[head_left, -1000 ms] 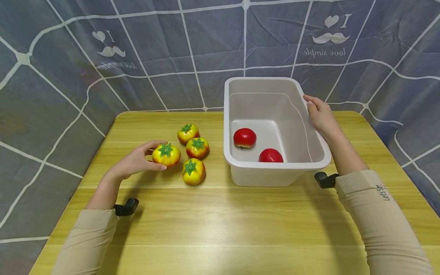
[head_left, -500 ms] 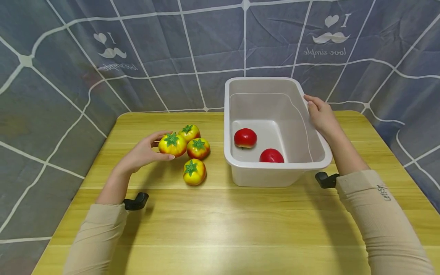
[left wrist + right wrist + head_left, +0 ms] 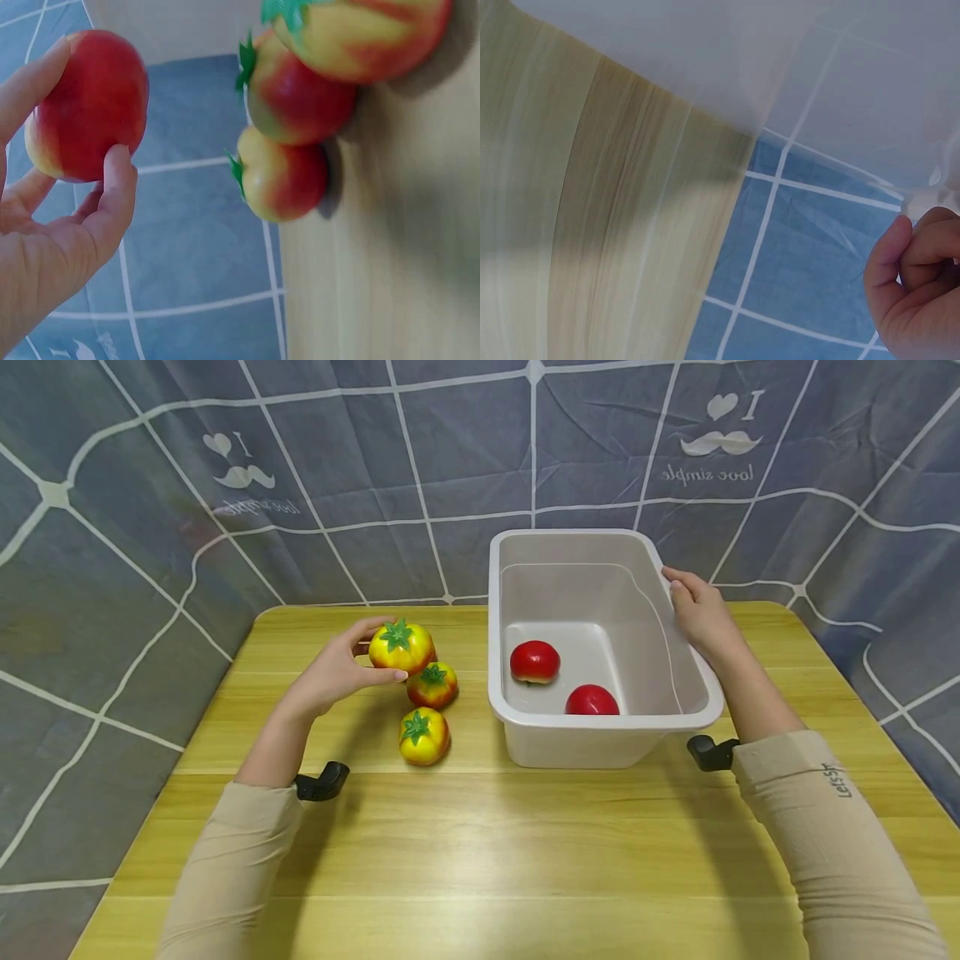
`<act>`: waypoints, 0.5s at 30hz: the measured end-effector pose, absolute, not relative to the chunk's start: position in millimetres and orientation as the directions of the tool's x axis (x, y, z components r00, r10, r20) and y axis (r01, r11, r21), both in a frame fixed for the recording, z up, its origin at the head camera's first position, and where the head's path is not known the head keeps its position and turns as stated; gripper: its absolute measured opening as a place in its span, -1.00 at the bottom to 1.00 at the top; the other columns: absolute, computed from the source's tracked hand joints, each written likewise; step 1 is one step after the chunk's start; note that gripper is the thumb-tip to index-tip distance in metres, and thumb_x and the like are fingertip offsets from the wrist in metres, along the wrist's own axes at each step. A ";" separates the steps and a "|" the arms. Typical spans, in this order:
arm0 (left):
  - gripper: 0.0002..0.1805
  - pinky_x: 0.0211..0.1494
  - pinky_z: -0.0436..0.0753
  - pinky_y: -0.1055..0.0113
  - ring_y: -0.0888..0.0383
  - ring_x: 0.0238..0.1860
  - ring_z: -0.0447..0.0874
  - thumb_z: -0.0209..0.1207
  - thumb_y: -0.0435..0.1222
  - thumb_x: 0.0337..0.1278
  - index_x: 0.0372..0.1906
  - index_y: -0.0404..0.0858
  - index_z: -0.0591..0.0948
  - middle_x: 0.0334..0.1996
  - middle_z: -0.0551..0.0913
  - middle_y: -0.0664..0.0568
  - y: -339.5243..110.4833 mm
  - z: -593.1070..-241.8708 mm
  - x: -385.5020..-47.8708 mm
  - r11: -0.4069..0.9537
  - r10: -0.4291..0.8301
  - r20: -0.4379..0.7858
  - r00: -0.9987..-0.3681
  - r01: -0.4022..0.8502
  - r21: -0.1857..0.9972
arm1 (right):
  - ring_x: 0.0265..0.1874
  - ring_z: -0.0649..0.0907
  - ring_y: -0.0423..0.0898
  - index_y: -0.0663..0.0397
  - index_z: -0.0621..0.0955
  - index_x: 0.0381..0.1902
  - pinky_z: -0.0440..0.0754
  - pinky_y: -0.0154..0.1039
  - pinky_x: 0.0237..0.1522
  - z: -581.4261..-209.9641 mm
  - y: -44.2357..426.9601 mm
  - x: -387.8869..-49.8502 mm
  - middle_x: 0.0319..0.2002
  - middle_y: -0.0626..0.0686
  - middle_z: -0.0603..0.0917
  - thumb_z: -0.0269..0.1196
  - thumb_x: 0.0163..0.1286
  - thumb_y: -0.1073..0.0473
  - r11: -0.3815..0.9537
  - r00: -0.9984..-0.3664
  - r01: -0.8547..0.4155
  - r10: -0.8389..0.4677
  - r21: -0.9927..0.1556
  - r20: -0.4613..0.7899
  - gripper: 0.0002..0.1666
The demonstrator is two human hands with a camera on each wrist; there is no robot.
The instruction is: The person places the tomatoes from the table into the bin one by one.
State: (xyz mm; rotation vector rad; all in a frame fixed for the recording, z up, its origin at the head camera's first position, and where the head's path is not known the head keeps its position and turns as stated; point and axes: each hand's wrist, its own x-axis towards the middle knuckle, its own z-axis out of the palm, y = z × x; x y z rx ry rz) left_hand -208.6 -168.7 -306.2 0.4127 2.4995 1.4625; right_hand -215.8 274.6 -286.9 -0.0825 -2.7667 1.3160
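My left hand pinches a yellow-and-red tomato with a green leafy top between thumb and fingers, raised off the table. In the left wrist view the held tomato shows its red underside. Below it on the table sit a tomato and a nearer tomato; a third is mostly hidden behind the held one, but the left wrist view shows that rear tomato. My right hand grips the right rim of a pale grey plastic bin. Inside lie two red tomatoes.
The wooden table carries everything. A blue-grey curtain with white lines hangs behind and along the sides. The bin's high left wall stands between the loose tomatoes and its inside.
My left hand has lifted the tomato and moved it to the right and away from me, over the rear tomato. My right hand and the bin have stayed put.
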 end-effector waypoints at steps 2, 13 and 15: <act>-0.15 0.06 0.45 0.09 -0.13 0.16 0.30 0.38 -0.29 -0.07 0.38 -0.15 0.23 0.21 0.35 -0.15 -163.8 -303.2 -209.7 0.457 0.341 -0.029 -0.940 0.139 0.879 | 0.23 0.31 0.26 0.16 0.14 0.42 0.25 0.18 0.21 -286.5 274.1 -216.1 0.35 0.31 0.20 -0.30 0.53 0.01 0.630 -0.995 0.010 0.081 -0.777 0.053 -0.40; -0.19 0.07 0.46 0.04 -0.05 0.14 0.31 0.39 -0.22 -0.09 0.33 -0.06 0.29 0.18 0.38 -0.05 -135.7 -287.2 -215.9 0.448 0.300 0.057 -0.952 0.194 0.873 | 0.23 0.30 0.27 0.16 0.15 0.42 0.24 0.18 0.22 -285.8 274.6 -215.9 0.34 0.31 0.20 -0.30 0.52 0.01 0.641 -0.995 0.014 0.086 -0.768 0.054 -0.40; -0.19 0.07 0.47 0.05 -0.05 0.13 0.33 0.39 -0.22 -0.09 0.33 -0.06 0.30 0.17 0.38 -0.06 -130.7 -284.3 -216.2 0.434 0.305 0.075 -0.950 0.208 0.876 | 0.22 0.31 0.27 0.16 0.14 0.42 0.25 0.18 0.21 -285.9 274.5 -215.6 0.35 0.31 0.20 -0.30 0.53 0.00 0.638 -0.995 0.016 0.084 -0.770 0.049 -0.39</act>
